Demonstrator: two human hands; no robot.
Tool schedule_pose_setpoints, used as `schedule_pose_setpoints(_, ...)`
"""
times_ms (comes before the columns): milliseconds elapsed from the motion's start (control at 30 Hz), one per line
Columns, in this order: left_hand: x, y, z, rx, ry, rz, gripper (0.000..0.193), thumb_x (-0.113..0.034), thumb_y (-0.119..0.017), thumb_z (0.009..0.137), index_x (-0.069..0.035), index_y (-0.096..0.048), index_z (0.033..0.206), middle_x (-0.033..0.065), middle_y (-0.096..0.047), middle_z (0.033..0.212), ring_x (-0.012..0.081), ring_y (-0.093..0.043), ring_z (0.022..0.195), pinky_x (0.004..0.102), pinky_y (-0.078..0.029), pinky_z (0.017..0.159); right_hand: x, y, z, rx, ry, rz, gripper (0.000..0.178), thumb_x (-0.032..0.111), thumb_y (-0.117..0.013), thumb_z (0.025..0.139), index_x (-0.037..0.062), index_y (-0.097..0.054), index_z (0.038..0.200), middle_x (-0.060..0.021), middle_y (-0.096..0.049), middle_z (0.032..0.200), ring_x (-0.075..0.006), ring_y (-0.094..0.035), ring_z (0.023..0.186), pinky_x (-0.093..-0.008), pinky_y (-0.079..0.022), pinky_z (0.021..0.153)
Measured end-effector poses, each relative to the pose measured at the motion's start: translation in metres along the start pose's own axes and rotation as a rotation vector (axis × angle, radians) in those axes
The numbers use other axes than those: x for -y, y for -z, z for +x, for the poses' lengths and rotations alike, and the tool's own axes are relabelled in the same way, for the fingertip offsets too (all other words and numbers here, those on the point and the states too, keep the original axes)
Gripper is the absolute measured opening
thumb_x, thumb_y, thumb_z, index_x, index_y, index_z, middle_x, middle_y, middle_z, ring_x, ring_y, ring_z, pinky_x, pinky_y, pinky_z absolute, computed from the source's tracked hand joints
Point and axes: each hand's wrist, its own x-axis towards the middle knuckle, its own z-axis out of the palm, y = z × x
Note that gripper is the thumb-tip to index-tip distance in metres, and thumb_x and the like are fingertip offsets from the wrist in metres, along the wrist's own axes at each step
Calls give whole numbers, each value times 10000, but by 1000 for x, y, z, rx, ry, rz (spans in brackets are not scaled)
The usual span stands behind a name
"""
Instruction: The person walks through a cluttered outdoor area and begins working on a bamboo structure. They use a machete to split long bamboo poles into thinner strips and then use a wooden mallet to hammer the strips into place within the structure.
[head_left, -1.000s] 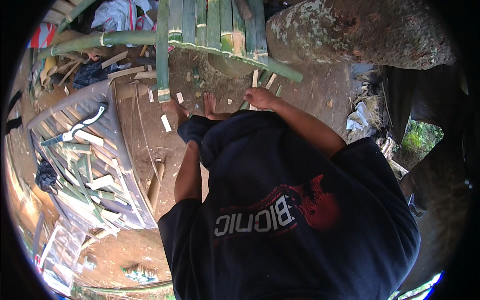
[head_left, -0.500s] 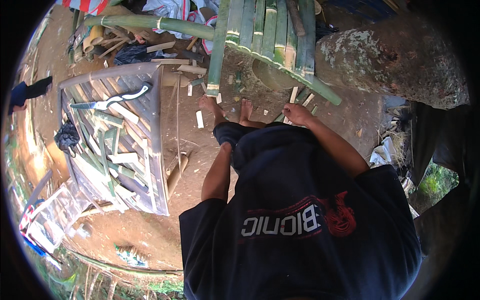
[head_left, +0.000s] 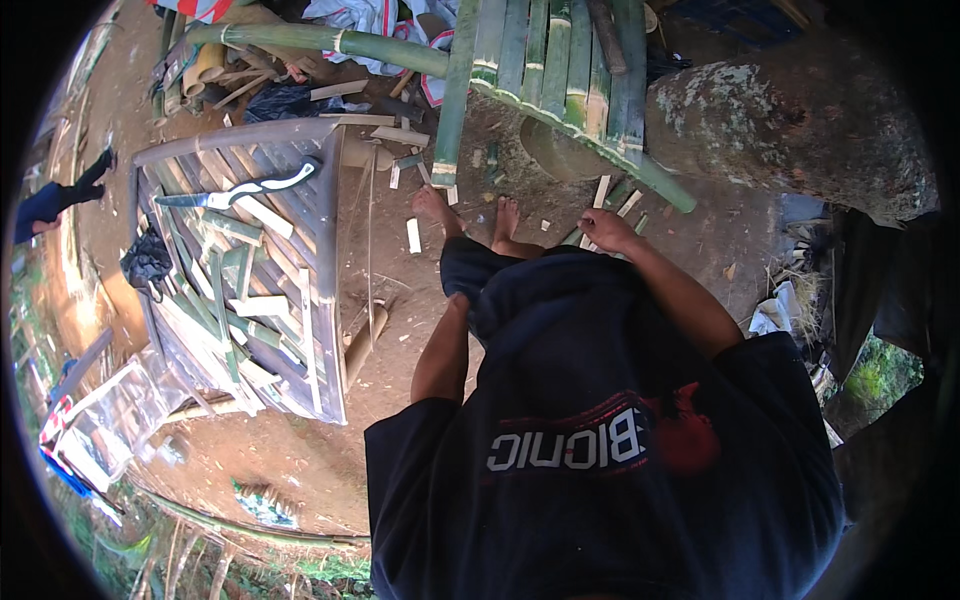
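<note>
Our right grip, its fingers curled, is just right of centre in the upper half of the frame, beside or over pale bamboo strips on the brown ground; we cannot tell whether it holds one. Our left grip is hidden past the left forearm, near the dark shorts, so we cannot tell its state either.

Split edges like these may be sharp, so we do best to take any strip by its broad faces and not slide skin along a side. Our bare feet are near loose chips at upper middle, so careful footing and even weight would help. At left, the slatted worktop carries more cut pieces, with a bladed tool lying across it, blade toward the frame's left; we judge its pale-and-dark handle the only safe part to reach for
</note>
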Motion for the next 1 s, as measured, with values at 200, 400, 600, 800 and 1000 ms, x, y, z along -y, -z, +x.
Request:
schedule_pose_setpoints(200, -3, -1, 0, 10, 6, 9, 217, -169, -526, 946, -24, -585, 1097, 93, -637, 1000, 136, -605, 872, 253, -482, 763, -4, -2, 0, 11, -21, 47, 338, 351, -533, 906, 38, -601, 1014, -188, -647, 883, -341, -633, 847, -414, -481, 756)
schedule_pose_setpoints(400, -6, -6, 13, 2, -12, -7, 214, -167, -527, 945, -23, -586, 1092, 95, -638, 998, 136, -606, 870, 252, -482, 762, -6, 8, -2, 19, 44, -15, 350, 375, -506, 905, 41, -593, 965, -219, -630, 927, -408, -609, 890, -462, -471, 772)
schedule_pose_setpoints(600, -8, -12, 20, -1, -9, -18, 210, -164, -529, 945, -22, -587, 1088, 97, -640, 996, 136, -608, 868, 250, -483, 761, -10, 16, 0, 24, 43, -39, 331, 355, -501, 915, 43, -595, 968, -215, -627, 948, -386, -606, 923, -455, -469, 794)
schedule_pose_setpoints(800, -12, -9, 14, -4, -6, -14, 207, -162, -530, 944, -22, -588, 1084, 98, -641, 995, 136, -609, 865, 249, -484, 760, 0, 12, 5, 37, 24, -4, 352, 364, -511, 904, 41, -612, 998, -218, -638, 976, -380, -610, 955, -444, -472, 814)
schedule_pose_setpoints(1000, -10, -7, 16, 0, -4, -8, 203, -159, -531, 943, -21, -589, 1080, 100, -643, 993, 137, -610, 863, 248, -485, 760, 12, 8, 8, 26, 39, 14, 335, 359, -534, 898, 36, -606, 948, -205, -643, 894, -373, -622, 879, -429, -480, 764)
